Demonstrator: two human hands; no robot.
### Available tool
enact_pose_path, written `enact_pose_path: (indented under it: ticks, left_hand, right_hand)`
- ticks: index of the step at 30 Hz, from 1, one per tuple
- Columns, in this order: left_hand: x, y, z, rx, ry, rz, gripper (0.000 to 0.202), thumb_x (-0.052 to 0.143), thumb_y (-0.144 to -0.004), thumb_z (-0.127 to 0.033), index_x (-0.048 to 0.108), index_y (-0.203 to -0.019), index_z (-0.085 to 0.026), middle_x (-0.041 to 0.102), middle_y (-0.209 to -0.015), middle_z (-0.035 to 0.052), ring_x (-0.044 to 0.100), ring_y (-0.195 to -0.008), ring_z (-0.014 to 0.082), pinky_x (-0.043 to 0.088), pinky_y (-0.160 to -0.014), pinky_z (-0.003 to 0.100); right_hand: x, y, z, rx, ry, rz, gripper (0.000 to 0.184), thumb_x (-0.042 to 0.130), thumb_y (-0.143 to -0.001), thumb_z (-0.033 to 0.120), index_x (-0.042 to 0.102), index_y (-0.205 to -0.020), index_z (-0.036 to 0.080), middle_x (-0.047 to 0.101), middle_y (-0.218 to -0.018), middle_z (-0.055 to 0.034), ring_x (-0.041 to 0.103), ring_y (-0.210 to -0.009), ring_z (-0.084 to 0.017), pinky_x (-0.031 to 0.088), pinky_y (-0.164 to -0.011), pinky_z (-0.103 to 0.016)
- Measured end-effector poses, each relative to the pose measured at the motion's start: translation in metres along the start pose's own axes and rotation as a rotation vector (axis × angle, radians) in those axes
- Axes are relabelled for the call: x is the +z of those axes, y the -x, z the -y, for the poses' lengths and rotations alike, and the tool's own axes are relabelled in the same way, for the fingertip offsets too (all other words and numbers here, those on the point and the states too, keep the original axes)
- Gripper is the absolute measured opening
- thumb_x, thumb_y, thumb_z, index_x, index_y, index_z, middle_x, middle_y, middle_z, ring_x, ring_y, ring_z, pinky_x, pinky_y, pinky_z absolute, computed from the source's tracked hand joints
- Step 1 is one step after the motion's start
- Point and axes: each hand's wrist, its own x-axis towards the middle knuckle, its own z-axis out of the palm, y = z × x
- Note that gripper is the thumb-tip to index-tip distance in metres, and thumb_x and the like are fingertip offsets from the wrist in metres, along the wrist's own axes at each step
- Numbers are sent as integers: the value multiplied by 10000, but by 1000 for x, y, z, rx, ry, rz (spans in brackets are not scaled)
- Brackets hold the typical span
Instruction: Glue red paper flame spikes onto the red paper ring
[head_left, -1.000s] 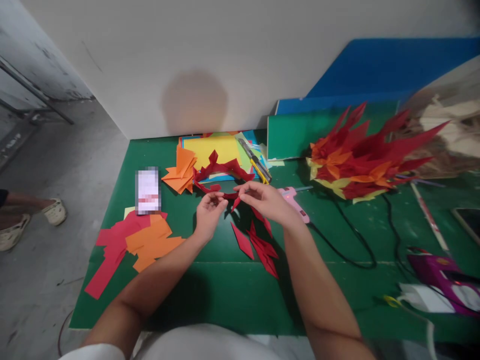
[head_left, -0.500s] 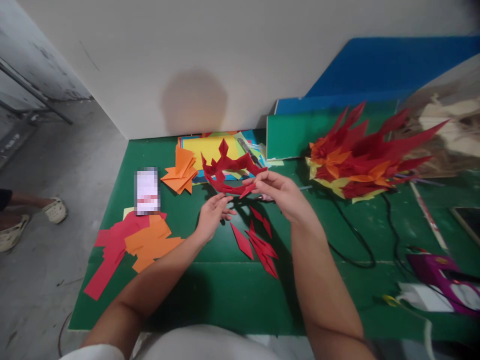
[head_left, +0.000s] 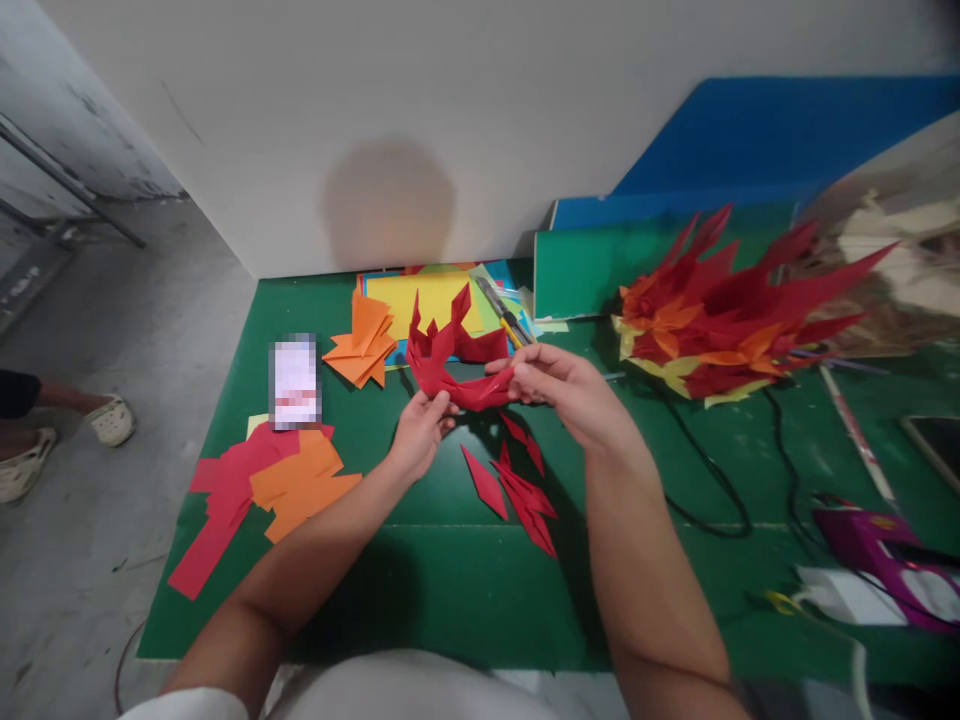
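Observation:
A ring of folded red paper with pointed tips, a paper crown [head_left: 480, 393], is held up over the table between both hands. My left hand [head_left: 421, 428] pinches its lower left edge, fingers closed. At its right side my right hand [head_left: 562, 388] grips the red paper between thumb and fingers; the fingertips partly cover that spot. Below the hands, several folded red paper pieces [head_left: 529, 500] lie on the green table [head_left: 442, 600]. Orange folded papers [head_left: 364, 340] rest beyond my left hand.
Red strips [head_left: 217, 510] and orange strips [head_left: 300, 485] lie at left beside a blurred white rectangle [head_left: 295, 385]. Coloured sheets and a cutter knife [head_left: 504, 312] are at the back. A flame-like paper piece [head_left: 720, 330], black cable [head_left: 712, 515] and purple box [head_left: 877, 550] occupy the right. Another person's feet [head_left: 112, 420] show at left.
The paper crown has turned and tilted in my hands, its points shifting right. My left hand has moved slightly left, and my right fingers have shifted their hold on the paper.

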Motion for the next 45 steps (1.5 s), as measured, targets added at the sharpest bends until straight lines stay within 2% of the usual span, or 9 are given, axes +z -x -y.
enact_pose_path:
  ticks: [4,7,9,14,22,28,37,45]
  left_hand:
    - [2,1,0,32,-64,2,356,821,-617,-312,564,-801,-147,612,-650,-40,580,-588,63,411,-560,188]
    - [2,2,1,63,-127,18,359,807,-629,-346,575,-816,-146,617,-629,-32,583,-583,75,423,-577,205]
    - [1,1,3,90,-167,35,352,798,-637,-357,581,-820,-148,616,-613,-32,570,-563,74,418,-569,208]
    - [-1,-1,5,136,-207,51,358,810,-613,-340,594,-834,-158,617,-622,-36,559,-550,74,410,-558,212]
    - [0,0,5,157,-200,64,403,835,-563,-337,601,-840,-160,640,-683,-28,563,-575,72,442,-581,219]
    - [-1,0,6,173,-194,71,412,838,-553,-373,597,-809,-159,644,-685,-26,555,-571,71,450,-583,222]
    - [-1,0,6,164,-187,68,447,839,-548,-383,614,-866,-165,663,-738,-15,564,-581,73,455,-594,227]
    - [-1,0,6,152,-178,63,399,837,-551,-363,633,-821,-153,641,-683,-19,559,-587,78,448,-606,233]
  right_hand:
    - [2,1,0,-122,15,-154,190,701,-735,364,596,-756,207,702,-815,-25,456,-500,-79,381,-479,-231]
    - [5,1,-1,-196,121,-311,118,673,-758,324,611,-770,224,664,-730,-2,531,-569,-114,428,-542,-252]
    - [9,1,-3,-231,232,-369,104,656,-768,320,615,-767,224,654,-720,-4,576,-627,-141,459,-598,-278]
    - [18,0,-9,-254,454,-324,111,616,-769,315,613,-742,208,681,-728,-26,621,-671,-172,482,-638,-309]
    - [32,2,-12,-258,630,-297,78,579,-772,267,635,-764,214,707,-767,-31,646,-713,-191,483,-659,-320]
    - [36,4,-14,-251,660,-265,84,579,-783,283,635,-776,220,717,-792,-36,654,-726,-198,497,-683,-335]
    - [39,6,-13,-259,685,-260,81,583,-783,286,636,-771,225,722,-787,-30,663,-717,-197,499,-660,-330]
    - [41,7,-13,-243,652,-237,83,579,-784,282,635,-773,223,721,-796,-32,664,-720,-199,506,-650,-328]
